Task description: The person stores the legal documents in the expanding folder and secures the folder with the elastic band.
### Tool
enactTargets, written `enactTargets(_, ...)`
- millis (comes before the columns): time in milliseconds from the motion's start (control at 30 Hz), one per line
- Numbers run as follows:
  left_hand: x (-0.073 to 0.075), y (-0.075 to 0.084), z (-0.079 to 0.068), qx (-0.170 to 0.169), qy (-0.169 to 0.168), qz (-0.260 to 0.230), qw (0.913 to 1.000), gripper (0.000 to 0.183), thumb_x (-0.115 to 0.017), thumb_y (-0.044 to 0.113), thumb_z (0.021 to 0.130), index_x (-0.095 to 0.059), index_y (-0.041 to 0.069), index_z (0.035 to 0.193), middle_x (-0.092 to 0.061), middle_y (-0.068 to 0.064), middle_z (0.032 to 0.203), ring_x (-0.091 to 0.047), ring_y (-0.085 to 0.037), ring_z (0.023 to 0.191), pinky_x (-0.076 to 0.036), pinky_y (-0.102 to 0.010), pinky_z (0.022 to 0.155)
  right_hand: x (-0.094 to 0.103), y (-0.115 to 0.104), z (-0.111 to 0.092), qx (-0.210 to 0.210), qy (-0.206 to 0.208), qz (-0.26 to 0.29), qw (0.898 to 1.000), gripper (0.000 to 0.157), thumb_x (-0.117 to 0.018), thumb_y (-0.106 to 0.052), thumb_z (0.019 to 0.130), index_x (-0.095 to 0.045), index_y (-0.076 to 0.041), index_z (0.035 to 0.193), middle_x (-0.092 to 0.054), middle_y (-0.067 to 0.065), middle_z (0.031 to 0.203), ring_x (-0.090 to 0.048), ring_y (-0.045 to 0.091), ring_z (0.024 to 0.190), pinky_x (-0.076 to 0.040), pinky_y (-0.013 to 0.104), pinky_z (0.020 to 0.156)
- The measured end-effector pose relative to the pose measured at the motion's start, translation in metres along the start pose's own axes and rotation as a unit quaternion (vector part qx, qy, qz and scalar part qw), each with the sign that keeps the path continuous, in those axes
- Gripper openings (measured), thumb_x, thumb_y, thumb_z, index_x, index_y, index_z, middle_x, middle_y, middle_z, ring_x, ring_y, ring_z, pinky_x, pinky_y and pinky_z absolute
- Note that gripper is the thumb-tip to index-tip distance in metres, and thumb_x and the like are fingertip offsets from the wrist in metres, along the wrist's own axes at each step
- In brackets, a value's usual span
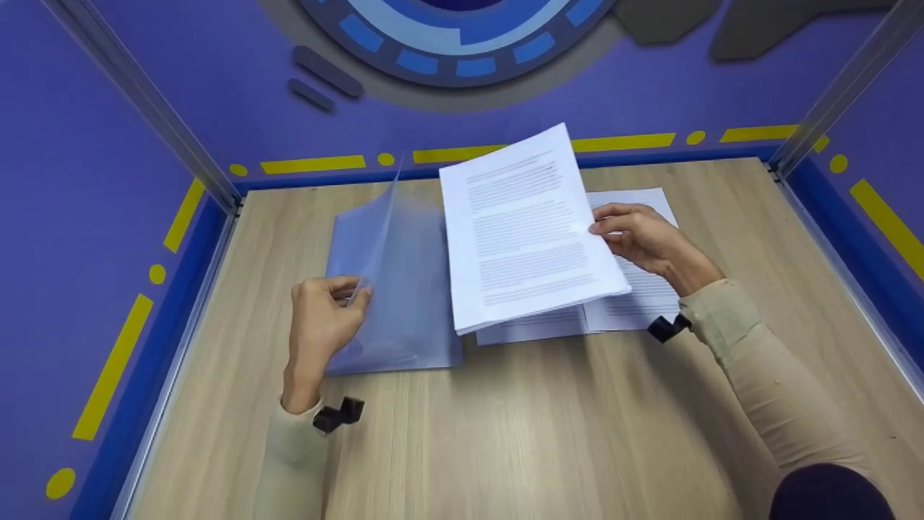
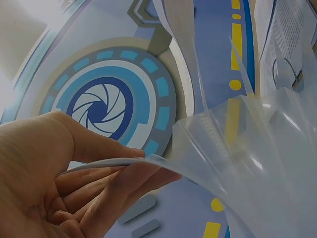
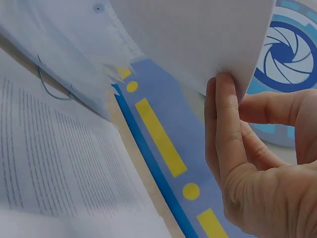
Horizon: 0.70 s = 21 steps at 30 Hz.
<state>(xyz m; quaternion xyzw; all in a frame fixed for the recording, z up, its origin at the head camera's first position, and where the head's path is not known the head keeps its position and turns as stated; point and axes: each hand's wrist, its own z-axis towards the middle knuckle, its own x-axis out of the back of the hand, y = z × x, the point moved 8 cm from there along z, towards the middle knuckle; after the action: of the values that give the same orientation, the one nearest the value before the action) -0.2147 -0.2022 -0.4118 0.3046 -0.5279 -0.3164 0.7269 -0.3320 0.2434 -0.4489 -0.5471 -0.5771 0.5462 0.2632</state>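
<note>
My left hand (image 1: 323, 318) pinches the raised cover of a translucent plastic folder (image 1: 422, 303) between thumb and fingers. In the left wrist view, several clear plastic leaves of the folder (image 2: 267, 148) fan out beyond the fingertips. To the right, my right hand (image 1: 646, 242) holds a thin stack of printed sheets (image 1: 530, 231) by its right edge, tilted above the table. The right wrist view has the thumb and fingers pinching the stack (image 3: 198, 29) from both sides. Beneath it lie more printed pages (image 1: 642, 303), partly hidden by the raised stack.
The wooden table (image 1: 505, 433) is bounded by blue panels with yellow marks on the left, back and right. Metal posts (image 1: 155, 108) stand at its back corners. A dark round object (image 1: 830, 495) shows at the bottom right.
</note>
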Motion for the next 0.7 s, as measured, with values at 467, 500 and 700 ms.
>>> enactTargets(467, -0.001, 0.001, 0.001, -0.015, 0.005, -0.007, 0.9999, 0.021, -0.079, 0.004, 0.092, -0.081, -0.007, 0.109, -0.08, -0.025, 0.103, -0.08, -0.039, 0.092, -0.066, -0.051, 0.082, -0.042, 0.008, 0.024, -0.02, -0.005, 0.011, 1.0, 0.013, -0.067, 0.006, 0.098, -0.074, -0.004, 0.096, -0.073, 0.009, 0.104, -0.077, 0.018, 0.083, -0.064, 0.026, 0.077)
enactTargets(500, 0.0, 0.001, 0.001, -0.017, 0.006, -0.005, 0.9998, 0.021, -0.079, 0.004, 0.092, -0.081, -0.008, 0.108, -0.08, -0.025, 0.103, -0.08, -0.039, 0.092, -0.066, -0.051, 0.082, -0.045, 0.008, 0.026, -0.022, -0.006, 0.014, 1.0, 0.013, -0.067, 0.006, 0.098, -0.074, -0.004, 0.096, -0.073, 0.009, 0.103, -0.077, 0.018, 0.083, -0.064, 0.026, 0.076)
enactTargets(700, 0.0, 0.002, 0.001, -0.015, 0.006, 0.0, 0.9999, 0.021, -0.079, 0.004, 0.092, -0.081, -0.009, 0.108, -0.08, -0.025, 0.102, -0.08, -0.039, 0.093, -0.066, -0.049, 0.082, -0.061, 0.008, 0.035, -0.021, -0.012, 0.011, 1.0, 0.012, -0.066, 0.006, 0.099, -0.073, -0.004, 0.095, -0.073, 0.009, 0.1, -0.076, 0.018, 0.081, -0.064, 0.026, 0.075)
